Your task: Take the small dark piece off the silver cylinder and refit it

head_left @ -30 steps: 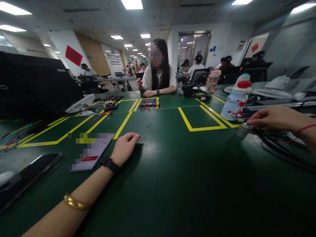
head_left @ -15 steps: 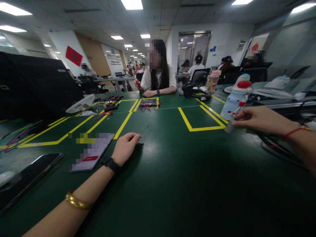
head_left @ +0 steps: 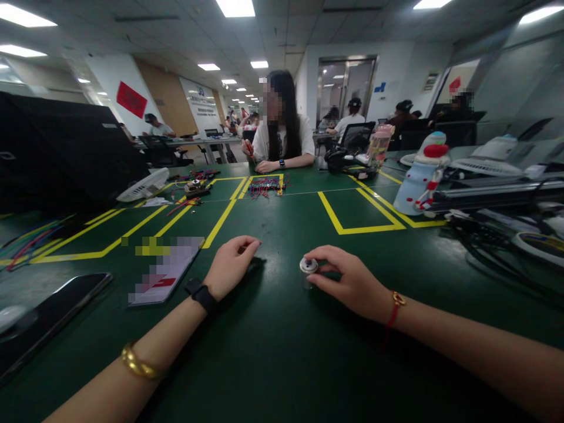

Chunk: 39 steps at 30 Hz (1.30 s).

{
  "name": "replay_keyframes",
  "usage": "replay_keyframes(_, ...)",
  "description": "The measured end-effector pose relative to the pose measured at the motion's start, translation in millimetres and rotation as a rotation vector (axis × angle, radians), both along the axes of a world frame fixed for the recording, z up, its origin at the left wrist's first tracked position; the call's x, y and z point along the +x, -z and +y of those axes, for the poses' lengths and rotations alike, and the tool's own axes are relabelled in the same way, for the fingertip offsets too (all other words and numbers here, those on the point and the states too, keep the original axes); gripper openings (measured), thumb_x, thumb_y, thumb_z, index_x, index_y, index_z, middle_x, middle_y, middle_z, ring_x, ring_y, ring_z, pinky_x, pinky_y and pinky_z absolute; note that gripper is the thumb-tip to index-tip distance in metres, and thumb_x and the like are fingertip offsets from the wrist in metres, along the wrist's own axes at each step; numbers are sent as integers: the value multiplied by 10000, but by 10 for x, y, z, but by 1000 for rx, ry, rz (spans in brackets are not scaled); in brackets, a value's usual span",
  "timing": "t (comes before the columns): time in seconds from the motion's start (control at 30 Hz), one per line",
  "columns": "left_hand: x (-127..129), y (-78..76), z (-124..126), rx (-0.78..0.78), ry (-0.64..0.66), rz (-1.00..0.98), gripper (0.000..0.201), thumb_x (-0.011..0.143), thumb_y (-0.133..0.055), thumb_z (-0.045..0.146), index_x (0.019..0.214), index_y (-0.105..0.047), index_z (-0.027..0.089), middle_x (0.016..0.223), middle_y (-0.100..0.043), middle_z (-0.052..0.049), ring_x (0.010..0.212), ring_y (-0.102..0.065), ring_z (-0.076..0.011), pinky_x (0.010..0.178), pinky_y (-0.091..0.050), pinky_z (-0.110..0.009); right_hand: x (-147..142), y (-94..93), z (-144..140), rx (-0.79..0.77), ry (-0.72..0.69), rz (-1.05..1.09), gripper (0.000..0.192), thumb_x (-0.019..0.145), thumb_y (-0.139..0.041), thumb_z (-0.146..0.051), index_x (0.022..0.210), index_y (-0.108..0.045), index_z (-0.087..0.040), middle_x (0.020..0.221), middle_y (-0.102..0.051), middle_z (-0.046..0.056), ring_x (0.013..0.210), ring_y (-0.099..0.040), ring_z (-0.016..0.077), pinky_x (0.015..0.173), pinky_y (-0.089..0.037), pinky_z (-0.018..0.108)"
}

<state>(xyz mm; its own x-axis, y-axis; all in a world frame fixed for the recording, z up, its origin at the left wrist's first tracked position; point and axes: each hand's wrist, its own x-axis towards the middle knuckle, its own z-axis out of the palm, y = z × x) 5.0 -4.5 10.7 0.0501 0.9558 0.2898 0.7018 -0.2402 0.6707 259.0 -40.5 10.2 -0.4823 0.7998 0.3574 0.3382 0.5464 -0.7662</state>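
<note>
Silver cylinder held mid-bench

Green bench (head_left: 282,352) fills the head view. Right hand (head_left: 352,282) has its fingers (head_left: 324,254) closed around a small silver cylinder (head_left: 308,270) standing upright near the middle. Left hand (head_left: 231,264) rests loosely curled, gripping nothing, just beside a phone (head_left: 165,273). Bare surface lies between and ahead of both hands, up to the yellow tape (head_left: 352,226); cables (head_left: 497,247) crowd the right edge.

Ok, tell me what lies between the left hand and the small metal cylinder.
Nothing: in the head view only bare green table separates the left hand from the small metal cylinder held in the right hand.
</note>
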Motion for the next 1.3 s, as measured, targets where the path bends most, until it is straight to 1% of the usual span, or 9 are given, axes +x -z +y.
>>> replay_keyframes(0.1, 277, -130, -167, 40, 216, -6, 289, 852, -460, 401, 974, -668, 242, 997, -648, -36, 887, -574, -185, 742, -429, -291, 15, 80, 25, -134, 22, 74, 499, 730, -651, -280, 1180, -452, -201, 1116, -574, 67, 1001, -578, 131, 853, -524, 301)
replay_keyframes(0.2, 541, -252, -327, 7, 400, -14, 265, 859, -471, 361, 1010, -667, 267, 1000, -643, -44, 907, -574, -189, 781, -438, -313, 9, 104, 42, -181, 2, 96, 453, 721, -659, -263, 1125, -469, -191, 1078, -592, 60, 979, -593, 129, 851, -525, 300)
replay_keyframes(0.33, 692, -323, -395, 18, 370, -22, 220, 835, -511, 361, 913, -691, 262, 957, -637, -51, 878, -577, -199, 776, -449, -334, -13, 76, 36, -148, -21, 80, 412, 732, -644, -247, 1114, -498, -198, 1070, -594, 47, 952, -597, 121, 847, -522, 290)
replay_keyframes(0.53, 573, -324, -316, 76, 252, -102, 239, 821, -532, 405, 881, -686, 233, 937, -638, -37, 850, -577, -183, 722, -450, -294, -14, 55, 11, -8, 11, -5, 357, 757, -598, -228, 1103, -517, -191, 1035, -596, 40, 911, -579, 115, 821, -504, 276)
replay_keyframes(0.73, 459, -85, -303, -70, 278, 76, 196, 770, -590, 398, 840, -725, 274, 887, -635, -39, 850, -581, -204, 781, -433, -338, 10, 68, 11, 6, 42, -21, 339, 760, -582, -234, 1085, -501, -180, 1011, -596, 56, 886, -577, 125, 796, -495, 289)
replay_keyframes(0.83, 492, 41, -311, -68, 307, 139, 191, 758, -602, 422, 816, -725, 289, 878, -648, -32, 858, -577, -217, 779, -424, -344, 5, 73, 3, 11, 42, -23, 435, 758, -588, -247, 1169, -462, -182, 1061, -584, 65, 915, -572, 126, 811, -489, 284)
replay_keyframes(1.0, 468, -15, -299, -98, 324, 89, 266, 753, -597, 443, 920, -707, 267, 921, -660, -41, 847, -583, -210, 755, -429, -324, 17, 17, -4, 37, 62, -114, 441, 753, -596, -285, 1173, -482, -211, 1075, -581, 43, 895, -567, 114, 798, -480, 261)
replay_keyframes(1.13, 234, -119, -218, -99, 156, -18, 345, 811, -492, 464, 970, -682, 224, 903, -667, -44, 788, -586, -191, 699, -435, -300, 366, -130, 192, 62, 340, -264, 363, 731, -591, -335, 1048, -501, -182, 918, -607, 43, 730, -571, 116, 649, -466, 245)
replay_keyframes(1.3, -116, 9, 25, -131, -93, -222, 405, 778, -507, 496, 998, -642, 184, 688, -598, -8, 526, -503, -129, 476, -380, -240, 1367, -307, 669, 124, 799, -672, 344, 602, -662, -390, 827, -531, -165, 715, -586, 55, 583, -526, 135, 533, -396, 257)
